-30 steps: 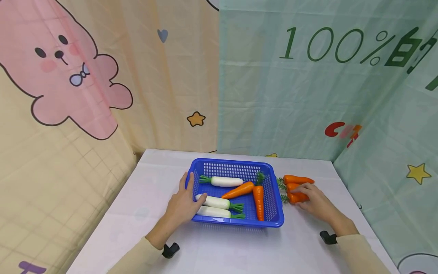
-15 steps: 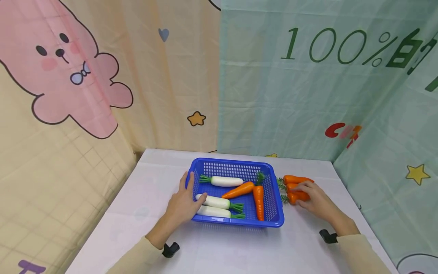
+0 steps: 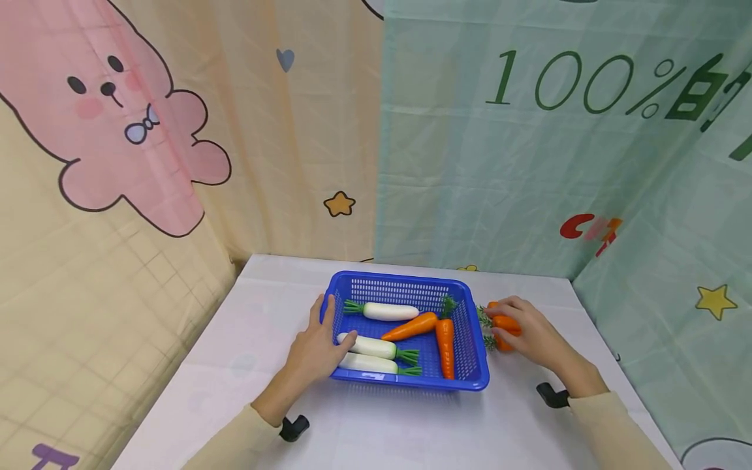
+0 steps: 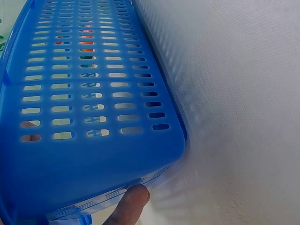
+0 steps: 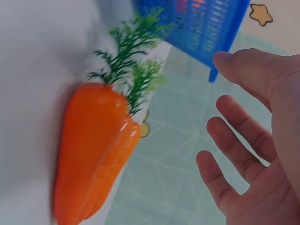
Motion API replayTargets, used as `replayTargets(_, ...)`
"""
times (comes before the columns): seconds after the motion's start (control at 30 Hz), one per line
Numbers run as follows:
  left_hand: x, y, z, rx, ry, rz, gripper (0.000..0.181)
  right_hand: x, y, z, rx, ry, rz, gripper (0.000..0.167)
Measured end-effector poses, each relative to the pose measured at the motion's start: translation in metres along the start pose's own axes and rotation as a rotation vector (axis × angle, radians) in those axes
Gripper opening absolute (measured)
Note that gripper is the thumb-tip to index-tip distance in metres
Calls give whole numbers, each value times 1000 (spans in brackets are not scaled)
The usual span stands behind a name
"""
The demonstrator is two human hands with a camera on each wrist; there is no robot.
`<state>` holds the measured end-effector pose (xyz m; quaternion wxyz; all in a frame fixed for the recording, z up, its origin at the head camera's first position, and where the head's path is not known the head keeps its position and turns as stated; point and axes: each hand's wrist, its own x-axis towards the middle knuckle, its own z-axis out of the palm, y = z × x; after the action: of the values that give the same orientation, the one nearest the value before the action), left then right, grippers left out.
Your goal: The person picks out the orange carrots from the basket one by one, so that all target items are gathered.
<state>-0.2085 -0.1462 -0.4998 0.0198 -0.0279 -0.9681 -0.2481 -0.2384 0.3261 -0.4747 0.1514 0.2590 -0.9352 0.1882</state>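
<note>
A blue perforated plastic basket (image 3: 405,384) stands mid-table, holding three white radishes (image 3: 390,312) and two orange carrots (image 3: 445,349). My left hand (image 3: 314,346) grips its left side, thumb over the rim and fingers along the outer wall; one fingertip (image 4: 136,197) shows against that wall in the left wrist view. Right of the basket lie three more carrots (image 3: 506,323) side by side, leafy tops towards it. Over them hovers my right hand (image 3: 531,333), partly hiding them. In the right wrist view its fingers are spread and loosely bent, apart from the nearest carrot (image 5: 89,140).
A white cloth covers the table (image 3: 252,385). Printed curtains (image 3: 470,163) stand close behind it and along both sides. Black wrist mounts (image 3: 294,428) stick out below both wrists.
My right hand has shifted slightly left and back over the carrots, and its fingers now reach towards the rear one. The left hand stays on the basket. The head view has tilted slightly.
</note>
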Motion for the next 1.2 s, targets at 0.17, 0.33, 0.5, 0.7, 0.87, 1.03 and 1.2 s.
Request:
replayTargets(0.17, -1, 1, -1, -5, -1, 1, 105, 10, -17, -3, 24, 0, -39, 41)
replayTargets(0.33, -1, 1, -1, -8, -5, 4, 105, 19, -34, -5, 31, -47, -41, 39)
replayTargets(0.5, -2, 2, -1, 0, 3, 6, 105, 29, -49, -7, 2, -117, -20, 41)
replayTargets(0.7, -2, 2, -1, -5, 11, 4, 105, 43, -67, -7, -64, -252, 34, 47)
replayTargets(0.87, -2, 1, -1, -1, 13, 5, 105, 57, -75, -6, -99, -365, 28, 51)
replayTargets(1.03, -2, 1, -2, 4, 13, 5, 105, 73, -83, 0, -149, -470, 37, 59)
replayTargets(1.2, -3, 2, -1, -10, 13, 4, 104, 85, -85, 8, -192, -573, 55, 70)
